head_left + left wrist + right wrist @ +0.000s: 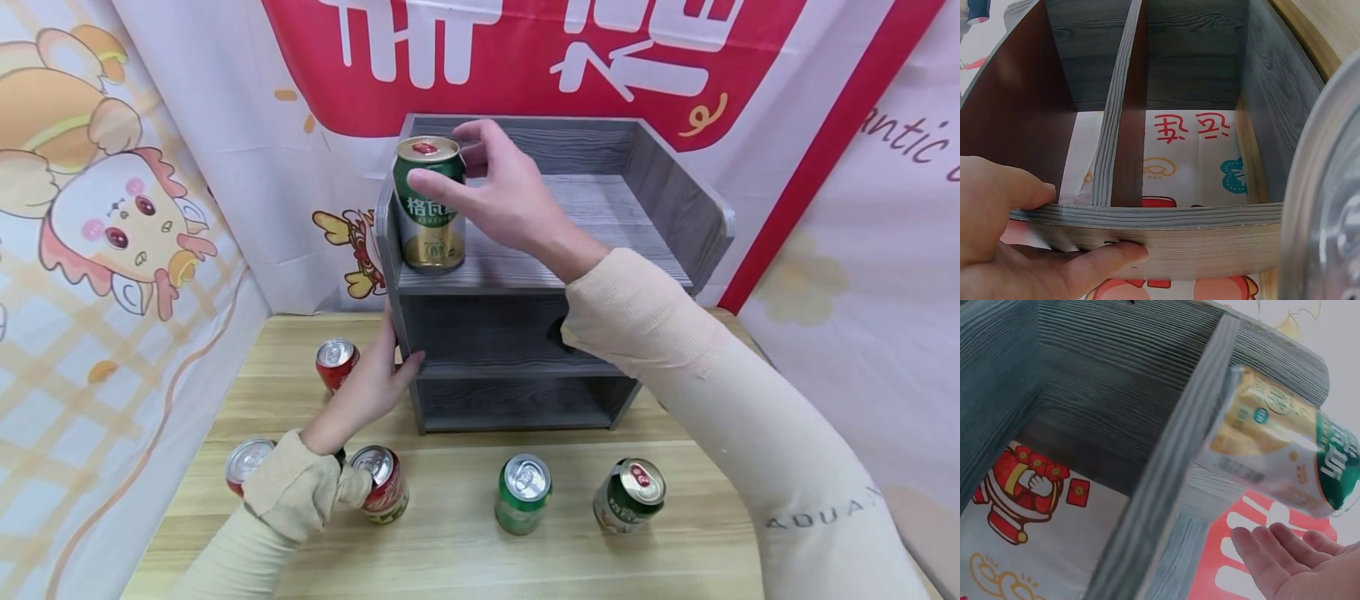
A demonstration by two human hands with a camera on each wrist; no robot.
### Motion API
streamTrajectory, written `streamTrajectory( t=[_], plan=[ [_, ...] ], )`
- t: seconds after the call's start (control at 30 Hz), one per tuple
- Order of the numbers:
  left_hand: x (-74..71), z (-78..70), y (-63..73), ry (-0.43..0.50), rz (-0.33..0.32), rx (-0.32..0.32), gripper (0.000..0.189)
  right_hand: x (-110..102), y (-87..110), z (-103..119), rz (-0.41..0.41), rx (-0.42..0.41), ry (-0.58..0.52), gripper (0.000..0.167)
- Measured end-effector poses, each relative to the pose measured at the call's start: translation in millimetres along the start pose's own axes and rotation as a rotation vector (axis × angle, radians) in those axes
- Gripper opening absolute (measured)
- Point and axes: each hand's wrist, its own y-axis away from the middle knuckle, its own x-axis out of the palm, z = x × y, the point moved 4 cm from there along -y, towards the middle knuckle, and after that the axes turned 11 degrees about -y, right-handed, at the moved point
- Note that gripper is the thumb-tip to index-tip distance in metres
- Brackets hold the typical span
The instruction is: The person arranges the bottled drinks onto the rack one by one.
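Observation:
A green and gold drink can [432, 237] stands upright on the top board of a grey wooden shelf unit [555, 225], at its front left corner. My right hand [513, 196] is beside the can, thumb and fingers spread. In the right wrist view, a gap shows between the can [1272, 434] and the fingers of the right hand [1297, 565]. My left hand [371, 379] grips the unit's left side panel. The left wrist view shows the thumb on the panel's inner face and the fingers [1107, 262] on its outer face.
Red cans stand on the wooden table left of the unit: one beside it [337, 360], one partly behind my sleeve [246, 462], one nearer the front [386, 492]. In front stand a light green can [522, 500] and a dark green can [628, 500]. Printed cloth hangs behind.

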Motion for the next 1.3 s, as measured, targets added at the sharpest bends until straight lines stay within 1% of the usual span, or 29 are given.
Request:
streamTrajectory(
  t=[0.17, 0.3, 0.43, 0.67, 0.73, 0.9, 1.0, 1.2, 1.27, 1.3],
  plan=[
    [0.2, 0.6, 0.3, -0.011, -0.005, -0.002, 0.088, -15, 7.6, 2, 0.004, -0.014, 0.015, 0.072],
    [0.2, 1.1, 0.7, -0.023, -0.01, 0.0, 0.089, -29, 16.0, 5, 0.015, -0.031, 0.047, 0.066],
    [0.5, 1.7, 0.7, -0.017, -0.008, 0.0, 0.089, -48, 25.7, 8, -0.012, -0.066, 0.058, 0.06],
    [-0.6, 1.4, -0.1, -0.029, -0.018, 0.009, 0.091, -76, 44.8, 11, -0.138, -0.207, -0.038, 0.039],
    [-0.7, 1.2, -1.0, -0.028, -0.015, 0.006, 0.092, -82, 50.9, 10, -0.155, -0.225, -0.059, 0.035],
    [-0.2, 2.1, -2.2, -0.028, -0.001, -0.023, 0.093, -96, 61.9, 6, -0.169, -0.247, -0.107, 0.027],
    [0.5, 3.0, -1.8, -0.031, 0.002, -0.035, 0.093, -105, 68.2, 2, -0.178, -0.249, -0.117, 0.025],
    [0.9, 3.2, -0.1, -0.048, -0.007, -0.029, 0.094, -125, 80.3, -13, -0.228, -0.209, -0.093, 0.025],
    [0.7, 2.7, 0.3, -0.047, -0.01, -0.027, 0.093, -134, 83.4, -19, -0.248, -0.243, -0.189, 0.023],
    [0.7, 2.7, 0.4, -0.045, -0.011, -0.024, 0.093, -138, 85.0, -22, -0.259, -0.28, -0.25, 0.023]
  ],
)
